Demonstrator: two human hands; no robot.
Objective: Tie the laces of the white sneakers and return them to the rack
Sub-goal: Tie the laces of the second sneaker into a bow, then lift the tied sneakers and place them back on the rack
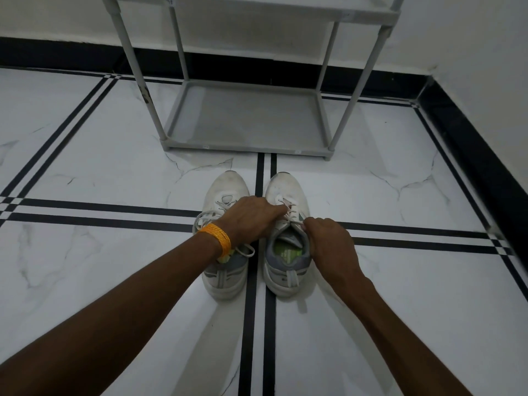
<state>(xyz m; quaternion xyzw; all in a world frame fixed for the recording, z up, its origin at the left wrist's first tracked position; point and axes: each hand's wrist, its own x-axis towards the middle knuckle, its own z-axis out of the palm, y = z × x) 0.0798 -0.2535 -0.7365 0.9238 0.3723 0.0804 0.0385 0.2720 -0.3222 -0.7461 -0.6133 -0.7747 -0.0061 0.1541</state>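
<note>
Both sneakers sit side by side on the floor just in front of the rack (248, 115), toes toward it. Left hand (251, 218) reaches over to the right sneaker (287, 232), fingers bunched, pinching its laces (285, 212); right hand (328, 241) pinches a lace end at the tongue. Laces look soft, thin, prob slippery, so grip near the eyelets. Shoes look light, w/ a firm heel collar to lift by. Left sneaker (225, 190) is half hidden by the wrist; can't tell if its laces are knotted.

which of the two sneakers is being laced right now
The right sneaker: both the left hand and right hand pinch its laces. The left sneaker lies under the left wrist, laces loose.
</note>
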